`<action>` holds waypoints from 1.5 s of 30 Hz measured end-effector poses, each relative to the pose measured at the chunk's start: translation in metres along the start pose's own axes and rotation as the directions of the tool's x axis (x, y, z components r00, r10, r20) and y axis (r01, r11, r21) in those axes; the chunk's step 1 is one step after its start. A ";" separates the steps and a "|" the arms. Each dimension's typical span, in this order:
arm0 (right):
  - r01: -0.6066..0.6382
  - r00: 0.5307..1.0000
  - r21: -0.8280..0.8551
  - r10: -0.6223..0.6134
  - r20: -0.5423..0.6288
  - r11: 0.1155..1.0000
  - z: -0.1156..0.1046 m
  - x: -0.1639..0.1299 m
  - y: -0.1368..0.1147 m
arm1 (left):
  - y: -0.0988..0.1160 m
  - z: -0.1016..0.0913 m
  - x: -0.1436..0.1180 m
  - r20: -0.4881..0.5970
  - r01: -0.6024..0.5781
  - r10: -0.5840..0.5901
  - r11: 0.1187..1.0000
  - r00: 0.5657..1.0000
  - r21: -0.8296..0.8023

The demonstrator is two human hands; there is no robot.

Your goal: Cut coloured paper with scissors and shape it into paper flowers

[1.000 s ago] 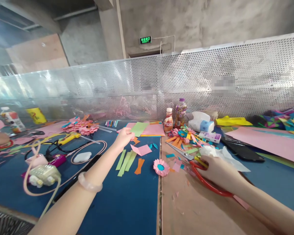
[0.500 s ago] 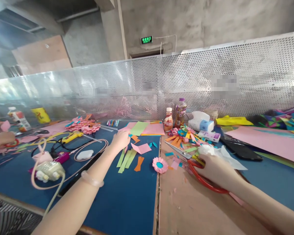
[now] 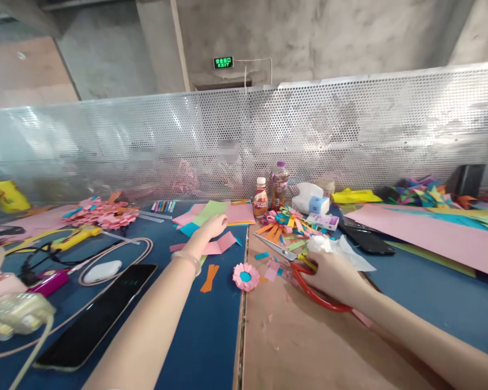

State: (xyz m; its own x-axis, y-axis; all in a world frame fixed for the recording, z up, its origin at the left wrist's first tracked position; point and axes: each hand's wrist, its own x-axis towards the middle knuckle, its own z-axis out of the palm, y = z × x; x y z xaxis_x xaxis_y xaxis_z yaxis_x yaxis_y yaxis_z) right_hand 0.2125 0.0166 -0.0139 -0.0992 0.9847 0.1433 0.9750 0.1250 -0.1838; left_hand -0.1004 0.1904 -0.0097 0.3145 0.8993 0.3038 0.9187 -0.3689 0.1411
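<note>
My left hand [image 3: 210, 228] reaches forward over the blue mat, fingers spread and empty. Its fingertips rest at the near edge of a stack of green and pink paper sheets [image 3: 228, 212], and a cut pink piece [image 3: 220, 246] lies just under it. My right hand [image 3: 330, 275] grips red-handled scissors [image 3: 315, 295] on the brown board, blades [image 3: 277, 248] pointing left and away. A pink paper flower with a blue centre [image 3: 245, 276] lies between my hands. An orange strip [image 3: 209, 277] lies beside my left forearm.
Two bottles [image 3: 261, 197], a tissue pack [image 3: 314, 203], curled paper scraps [image 3: 282, 225] and a crumpled tissue [image 3: 323, 244] crowd the board's far end. A dark phone [image 3: 100, 314], white case [image 3: 102, 271], cables and yellow glue gun [image 3: 75, 238] lie left. A perforated metal screen [image 3: 350, 130] closes the back.
My left hand drew back toward the green strips, then went forward again to the paper stack. The view swung left and down, showing the dark phone. My right hand kept the scissors.
</note>
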 end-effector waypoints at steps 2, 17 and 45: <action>-0.002 1.000 0.002 0.002 -0.004 1.000 -0.002 -0.001 -0.002 | -0.005 0.008 -0.001 -0.017 0.026 -0.027 1.000 1.000 -0.009; -0.018 1.000 0.018 0.018 -0.016 1.000 0.001 -0.001 -0.001 | -0.019 0.022 0.001 -0.036 0.055 -0.056 0.998 0.998 -0.017; -0.023 0.992 0.016 0.025 -0.121 1.000 0.007 -0.002 -0.001 | 0.011 -0.050 -0.096 -0.158 0.203 -0.420 0.692 0.894 -0.693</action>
State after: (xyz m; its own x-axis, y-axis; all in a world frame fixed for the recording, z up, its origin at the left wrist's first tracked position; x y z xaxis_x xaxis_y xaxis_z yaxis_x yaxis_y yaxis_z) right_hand 0.2098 0.0157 -0.0211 -0.0498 0.9655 0.2557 0.9737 0.1040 -0.2028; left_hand -0.1321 0.0878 0.0093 -0.1426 0.9216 0.3610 0.5334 -0.2357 0.8124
